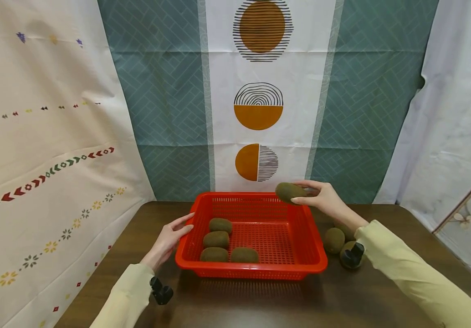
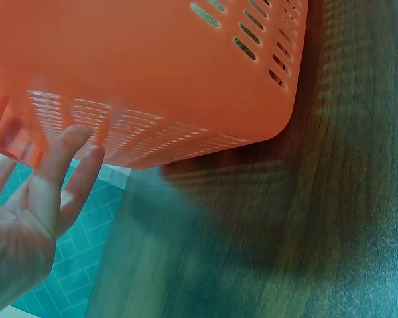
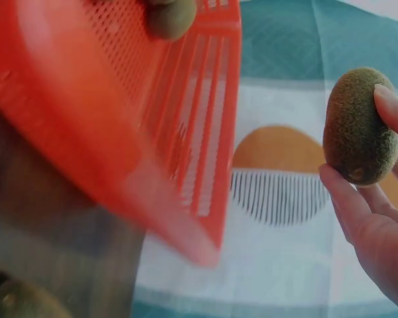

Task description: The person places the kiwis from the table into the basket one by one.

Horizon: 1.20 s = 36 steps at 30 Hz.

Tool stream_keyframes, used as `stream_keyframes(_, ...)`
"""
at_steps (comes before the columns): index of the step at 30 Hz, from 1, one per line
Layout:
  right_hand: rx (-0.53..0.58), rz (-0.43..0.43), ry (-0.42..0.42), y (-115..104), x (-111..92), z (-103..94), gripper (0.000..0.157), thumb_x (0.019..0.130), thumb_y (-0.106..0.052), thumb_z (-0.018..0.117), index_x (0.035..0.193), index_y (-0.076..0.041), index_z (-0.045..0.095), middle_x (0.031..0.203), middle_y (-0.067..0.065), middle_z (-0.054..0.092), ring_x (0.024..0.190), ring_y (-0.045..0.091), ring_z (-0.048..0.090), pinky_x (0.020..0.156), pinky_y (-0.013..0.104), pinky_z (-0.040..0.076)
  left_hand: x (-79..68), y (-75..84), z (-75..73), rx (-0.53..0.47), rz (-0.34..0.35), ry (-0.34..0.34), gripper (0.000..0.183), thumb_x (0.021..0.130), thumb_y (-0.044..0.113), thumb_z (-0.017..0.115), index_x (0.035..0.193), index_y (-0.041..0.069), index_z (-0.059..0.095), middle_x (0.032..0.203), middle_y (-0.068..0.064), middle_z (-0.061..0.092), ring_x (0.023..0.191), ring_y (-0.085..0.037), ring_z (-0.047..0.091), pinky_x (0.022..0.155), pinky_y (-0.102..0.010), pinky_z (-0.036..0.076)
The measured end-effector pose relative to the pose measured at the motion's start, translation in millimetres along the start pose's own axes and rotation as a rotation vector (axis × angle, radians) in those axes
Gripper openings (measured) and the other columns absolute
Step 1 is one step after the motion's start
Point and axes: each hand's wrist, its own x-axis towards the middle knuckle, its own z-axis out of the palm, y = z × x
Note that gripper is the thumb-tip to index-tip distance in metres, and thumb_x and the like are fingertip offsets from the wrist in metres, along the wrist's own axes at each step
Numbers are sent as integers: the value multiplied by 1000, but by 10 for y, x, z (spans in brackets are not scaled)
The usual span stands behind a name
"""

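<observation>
A brown, fuzzy kiwi [image 1: 289,192] is pinched between the thumb and fingers of my right hand [image 1: 319,197], over the back right corner of a red plastic basket [image 1: 252,269]. The right wrist view shows the same kiwi [image 3: 359,126] held near one end, apart from the basket wall. At the basket's left rim is my left hand [image 1: 171,239], its fingers extended against the side. Seen from the left wrist, the fingers of this hand [image 2: 33,205] lie beside the slotted outer wall. Inside the basket, several kiwis [image 1: 216,239] sit along the left side and front left.
More kiwis [image 1: 334,240] lie on the dark wooden table [image 1: 235,305] to the right of the basket, partly hidden by my right forearm. A patterned cloth [image 1: 161,114] hangs behind the table, and light cloths hang at both sides.
</observation>
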Motion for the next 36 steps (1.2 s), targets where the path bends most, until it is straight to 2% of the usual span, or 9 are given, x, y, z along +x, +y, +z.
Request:
stream_keyframes(5,67,-13,-50,-125,173,210,49,76,-22,74,121,-10,58,113,11,56,90,25,59,74,37,49,5,1,2,-7,-6,9,49,87,13,61,133,9,46,123,-21,50,97,-36,57,72,-44,50)
stream_keyframes(10,95,-45,-100,-161,318,434,48,76,-16,74,120,-6,59,113,12,57,93,26,59,75,37,50,13,4,2,6,-4,4,50,87,14,61,134,9,45,123,-21,50,98,-35,57,72,-44,50)
stream_keyframes(16,44,-7,-179,-99,465,714,49,76,-19,75,120,-7,59,112,9,58,96,24,57,77,37,48,-9,51,3,-8,-15,-8,50,89,12,59,135,8,42,125,-23,48,100,-37,56,73,-44,49)
stream_keyframes(18,21,13,-214,-156,467,791,48,76,-17,74,120,-4,58,112,10,58,98,26,55,77,36,48,-26,79,10,-14,-13,-16,50,89,10,58,135,6,42,124,-24,48,100,-37,55,74,-44,49)
stream_keyframes(21,-4,51,-253,-96,493,914,44,76,-17,74,116,-4,60,110,8,59,94,24,55,74,34,48,-32,81,12,-21,-12,-17,49,89,9,58,135,5,42,124,-25,47,100,-38,55,73,-45,49)
stream_keyframes(24,19,94,-298,9,525,1016,42,76,-15,74,113,-4,62,105,8,61,85,23,58,71,35,50,-45,99,21,-24,-9,-22,49,89,8,58,135,5,42,124,-25,47,100,-38,55,73,-44,49)
stream_keyframes(28,25,139,-364,129,560,1123,42,75,-15,75,113,-4,62,99,7,61,77,21,60,69,39,52,-125,215,57,-16,-18,-39,49,90,6,56,136,2,39,125,-27,46,101,-40,53,74,-45,49)
stream_keyframes(30,1,146,-390,161,569,1165,42,75,-15,75,113,-4,62,100,7,61,78,19,60,70,40,52,-136,229,57,-11,-19,-40,49,90,6,56,136,2,39,125,-27,46,101,-40,53,75,-44,49)
stream_keyframes(36,-24,157,-457,230,579,1273,43,77,-14,74,115,-1,60,103,10,60,81,19,60,73,43,50,-58,124,18,-22,-15,-27,49,89,7,57,135,4,41,124,-26,47,100,-39,55,74,-44,49)
